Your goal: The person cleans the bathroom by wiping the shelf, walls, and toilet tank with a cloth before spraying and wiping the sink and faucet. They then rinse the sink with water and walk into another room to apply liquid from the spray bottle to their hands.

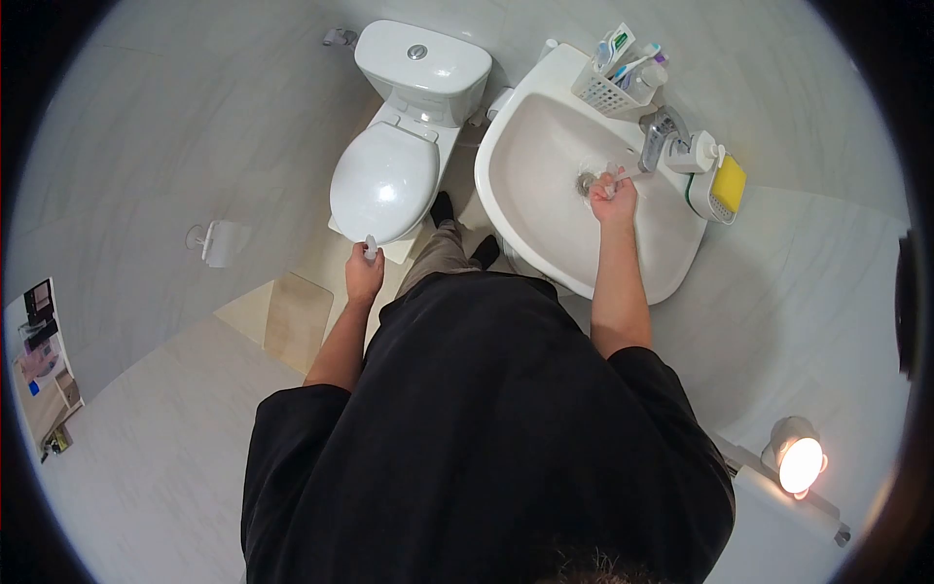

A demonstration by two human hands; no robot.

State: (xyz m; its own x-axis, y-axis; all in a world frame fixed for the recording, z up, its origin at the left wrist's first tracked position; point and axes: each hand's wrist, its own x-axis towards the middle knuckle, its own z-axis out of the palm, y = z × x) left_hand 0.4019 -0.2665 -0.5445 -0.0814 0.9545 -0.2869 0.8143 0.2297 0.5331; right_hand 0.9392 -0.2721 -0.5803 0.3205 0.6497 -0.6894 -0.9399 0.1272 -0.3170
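My left hand [363,275] is closed on a small whitish, translucent piece [371,247] that pokes up past the fingertips. It is just in front of the lid of the toilet [383,183], and the kind of piece cannot be made out. Inside the washbasin [535,165], my right hand [613,201] is below the metal tap [662,136], close to the drain [586,183]. Its fingers are curled together around something pale and shiny, too small to name. Clear water seems to run from the tap onto these fingers.
A white basket [605,91] with toothbrushes and toothpaste stands on the basin's back rim. Beside the tap are a white pump bottle [693,153] and a holder with a yellow sponge [728,183]. Toilet paper [226,243] hangs on the left wall. A lit lamp [801,465] is at lower right.
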